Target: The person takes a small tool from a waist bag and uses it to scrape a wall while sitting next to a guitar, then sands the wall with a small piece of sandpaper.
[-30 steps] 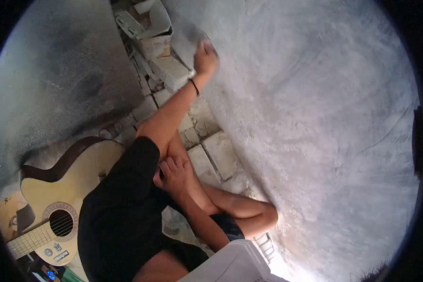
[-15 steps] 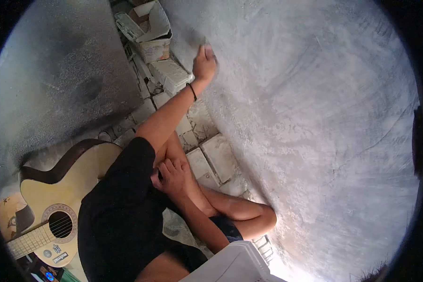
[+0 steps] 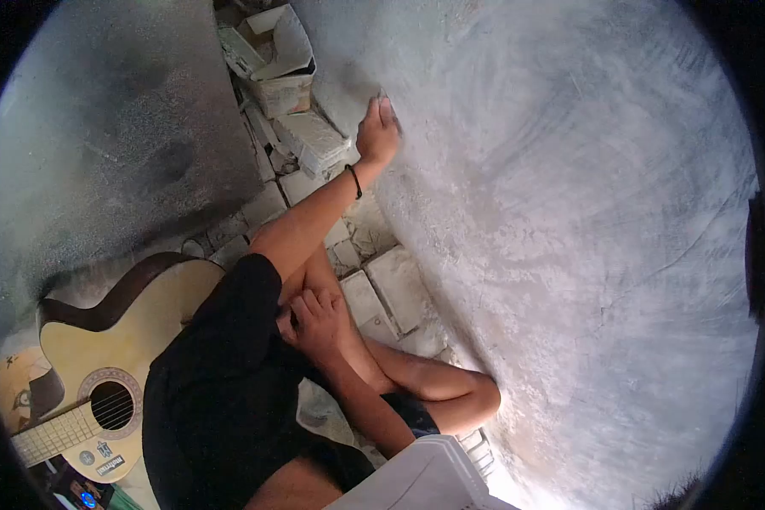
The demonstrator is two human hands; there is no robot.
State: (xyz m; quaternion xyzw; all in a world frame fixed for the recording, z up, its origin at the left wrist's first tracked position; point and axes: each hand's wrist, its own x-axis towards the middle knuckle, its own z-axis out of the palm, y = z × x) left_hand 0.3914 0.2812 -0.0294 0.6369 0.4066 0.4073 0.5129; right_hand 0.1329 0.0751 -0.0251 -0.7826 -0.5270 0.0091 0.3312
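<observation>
My left hand (image 3: 378, 132), with a dark band round its wrist, is stretched out close to the rough grey wall (image 3: 552, 204). Its fingers are pinched together; a thin tip seems to stick out past them, too small to name. My right hand (image 3: 316, 321) lies low by my bent legs, back of the hand up. Its fingers are curled, with a dark spot between thumb and fingers that I cannot make out.
An acoustic guitar (image 3: 157, 314) lies at the left. Beyond my left arm stand an open, dusty box (image 3: 285, 89) and a pale block (image 3: 310, 140). Tiles (image 3: 399, 285) run along the wall's foot. A white object (image 3: 425, 480) is at the bottom edge.
My left hand has shifted slightly down and to the right in the picture, near the wall. The box and guitar have moved a little in view. My right hand keeps its place.
</observation>
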